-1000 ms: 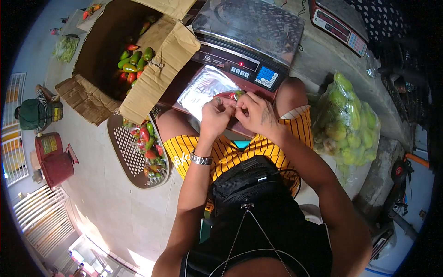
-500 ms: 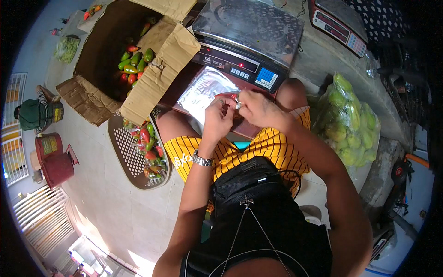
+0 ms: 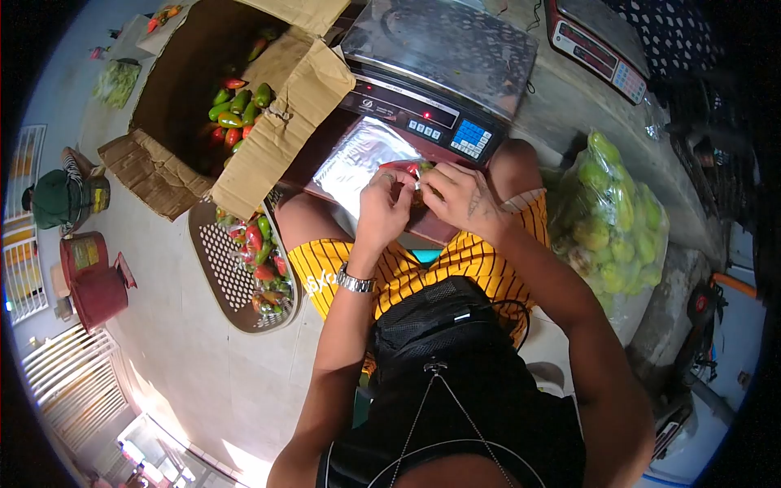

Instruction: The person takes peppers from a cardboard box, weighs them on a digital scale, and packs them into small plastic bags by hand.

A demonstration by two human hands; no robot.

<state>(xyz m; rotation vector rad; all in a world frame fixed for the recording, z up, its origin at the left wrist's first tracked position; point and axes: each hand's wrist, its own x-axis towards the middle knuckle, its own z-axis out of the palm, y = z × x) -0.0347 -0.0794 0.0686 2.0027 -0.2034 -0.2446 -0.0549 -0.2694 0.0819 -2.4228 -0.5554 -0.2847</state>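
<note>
A small plastic bag of red and green peppers (image 3: 400,166) is between my hands above my lap, mostly covered by fingers. My left hand (image 3: 386,205), with a watch at the wrist, closes on its near left side. On the other side, my right hand (image 3: 460,198) pinches the bag with bent fingers. What each fingertip grips is partly hidden. Beneath and left of the hands, shiny clear plastic bags (image 3: 358,159) lie flat on a dark red board. Directly beyond sits a digital scale (image 3: 439,49) with a blue keypad.
A cardboard box (image 3: 277,130) holding loose peppers (image 3: 232,114) stands left of the scale. Below it, a perforated plastic basket (image 3: 218,268) contains bagged peppers (image 3: 264,272). To the right are a clear bag of green vegetables (image 3: 610,220) and a second scale (image 3: 598,57).
My right hand has turned and dropped slightly, its back now facing up more and its fingers lower on the bag. My left hand has barely moved.
</note>
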